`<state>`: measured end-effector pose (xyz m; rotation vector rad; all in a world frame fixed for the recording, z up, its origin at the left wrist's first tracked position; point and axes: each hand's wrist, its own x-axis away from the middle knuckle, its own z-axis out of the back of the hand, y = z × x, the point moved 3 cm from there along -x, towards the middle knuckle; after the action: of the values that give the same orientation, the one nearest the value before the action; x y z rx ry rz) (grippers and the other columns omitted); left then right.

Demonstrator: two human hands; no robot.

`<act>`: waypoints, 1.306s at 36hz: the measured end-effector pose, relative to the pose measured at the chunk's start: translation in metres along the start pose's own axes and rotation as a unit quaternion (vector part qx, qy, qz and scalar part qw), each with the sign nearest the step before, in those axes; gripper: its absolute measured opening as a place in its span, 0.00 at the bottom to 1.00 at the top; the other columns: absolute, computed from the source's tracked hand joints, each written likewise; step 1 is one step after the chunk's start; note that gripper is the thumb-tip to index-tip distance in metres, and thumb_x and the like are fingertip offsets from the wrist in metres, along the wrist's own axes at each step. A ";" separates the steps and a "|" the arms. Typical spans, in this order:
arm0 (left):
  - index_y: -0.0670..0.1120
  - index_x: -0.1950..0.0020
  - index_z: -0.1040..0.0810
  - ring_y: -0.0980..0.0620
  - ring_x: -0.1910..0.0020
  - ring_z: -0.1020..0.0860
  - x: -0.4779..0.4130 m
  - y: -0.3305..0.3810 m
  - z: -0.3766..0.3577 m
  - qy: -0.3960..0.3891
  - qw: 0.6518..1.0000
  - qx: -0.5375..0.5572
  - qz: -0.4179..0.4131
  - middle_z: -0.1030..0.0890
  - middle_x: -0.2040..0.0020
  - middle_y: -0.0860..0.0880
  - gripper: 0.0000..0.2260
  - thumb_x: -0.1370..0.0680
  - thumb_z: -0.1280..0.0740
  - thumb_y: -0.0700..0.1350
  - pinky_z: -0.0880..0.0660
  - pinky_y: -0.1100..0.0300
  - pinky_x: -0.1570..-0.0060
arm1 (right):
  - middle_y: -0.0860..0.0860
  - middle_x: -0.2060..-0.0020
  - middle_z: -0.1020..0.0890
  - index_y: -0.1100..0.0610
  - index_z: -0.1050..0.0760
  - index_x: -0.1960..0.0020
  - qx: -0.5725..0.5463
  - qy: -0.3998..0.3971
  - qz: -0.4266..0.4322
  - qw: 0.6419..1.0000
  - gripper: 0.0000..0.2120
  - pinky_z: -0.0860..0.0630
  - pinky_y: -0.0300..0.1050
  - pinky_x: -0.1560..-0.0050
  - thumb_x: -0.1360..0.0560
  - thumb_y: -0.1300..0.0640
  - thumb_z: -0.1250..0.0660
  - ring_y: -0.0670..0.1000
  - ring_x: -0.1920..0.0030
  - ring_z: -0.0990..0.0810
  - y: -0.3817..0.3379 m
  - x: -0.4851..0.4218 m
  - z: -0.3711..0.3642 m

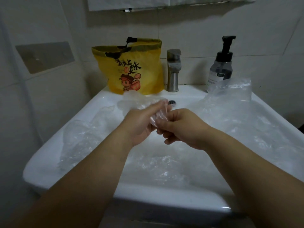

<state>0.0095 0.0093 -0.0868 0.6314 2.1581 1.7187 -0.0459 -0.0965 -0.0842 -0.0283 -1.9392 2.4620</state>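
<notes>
Front of frame: one white sink (pixel 49 170), its rim nearest. Just beneath the fingers lies one crumpled heap of clear plastic (pixel 156 168) in the basin.

Two hands are up over the basin. The left hand (pixel 139 127) stretches its fingers forward, fairly straight and blurred. One clear plastic film (pixel 157 118) is draped over them. The right hand (pixel 184 129) has its fingers curled and pinches that film, right against the left palm.

Left of the fingers there is a second plastic heap (pixel 79 139). Right of them a third heap (pixel 230 102) climbs the sink's edge. That makes three loose heaps, though their edges blur together.

Just beyond the fingertips sits one overflow hole (pixel 171 102). Further back is one yellow printed bag (pixel 131 69) with black handles, standing on the sink's ledge. One metal faucet (pixel 173 69) stands beside it, then one dark pump bottle (pixel 222 66) beyond the right fingers.

Behind it all are pale wall tiles (pixel 263 38), and one clear plate (pixel 44 56) is stuck on the left wall.
</notes>
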 end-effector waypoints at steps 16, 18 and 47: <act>0.43 0.40 0.23 0.51 0.56 0.15 -0.005 0.016 0.044 0.098 0.966 0.241 0.011 0.15 0.51 0.45 0.12 0.21 0.34 0.46 0.19 0.60 0.61 | 0.53 0.68 0.18 0.62 0.22 0.58 -0.055 -0.108 -0.031 0.992 0.14 0.22 0.41 0.67 0.28 0.50 0.30 0.50 0.68 0.23 -0.010 0.009 0.016; 0.42 0.40 0.23 0.52 0.57 0.16 -0.007 0.014 0.045 0.111 0.966 0.232 0.022 0.15 0.51 0.45 0.10 0.20 0.35 0.42 0.19 0.62 0.61 | 0.56 0.67 0.19 0.62 0.22 0.54 -0.141 -0.136 -0.041 0.980 0.20 0.22 0.43 0.67 0.28 0.43 0.34 0.52 0.67 0.23 -0.014 0.010 0.019; 0.44 0.46 0.22 0.51 0.57 0.16 -0.001 0.003 0.009 -0.071 0.996 0.019 0.059 0.15 0.55 0.45 0.18 0.21 0.47 0.27 0.18 0.57 0.57 | 0.46 0.69 0.20 0.55 0.22 0.58 0.050 0.117 0.138 0.982 0.07 0.28 0.31 0.67 0.25 0.53 0.32 0.41 0.69 0.24 -0.017 0.003 0.015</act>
<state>0.0157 0.0171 -0.0861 0.8790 2.0973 1.6385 -0.0494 -0.1069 -0.0644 -0.5956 -1.8188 2.5721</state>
